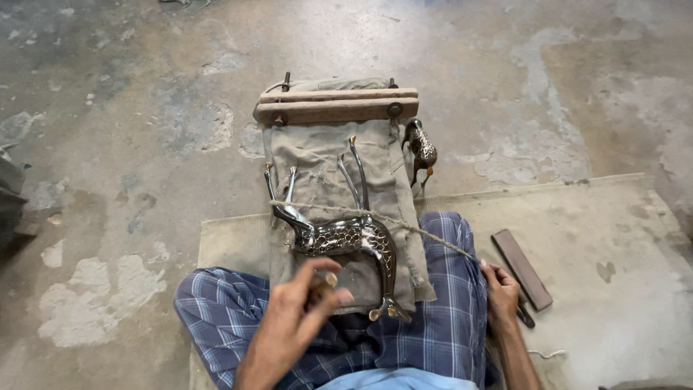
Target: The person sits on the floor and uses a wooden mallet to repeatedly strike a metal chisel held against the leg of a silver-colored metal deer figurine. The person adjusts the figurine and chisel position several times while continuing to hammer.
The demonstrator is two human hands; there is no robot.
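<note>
A shiny patterned metal deer figure [346, 235] lies on its side on a grey cloth [325, 155], its legs pointing away from me. A rope [426, 235] crosses over it and runs to my right. My left hand [299, 303] hovers just below the figure, fingers closed on a small tool with a pale tip [330, 278]. My right hand [499, 292] rests on my right knee near the rope's end and touches a dark tool [525, 315]. What it grips is unclear.
Two wooden bars [336, 106] clamp the cloth's far end. A smaller metal animal figure [421, 149] stands beside the cloth on the right. A flat dark bar [521, 269] lies on the mat [613, 289] at my right. Rough concrete floor surrounds it.
</note>
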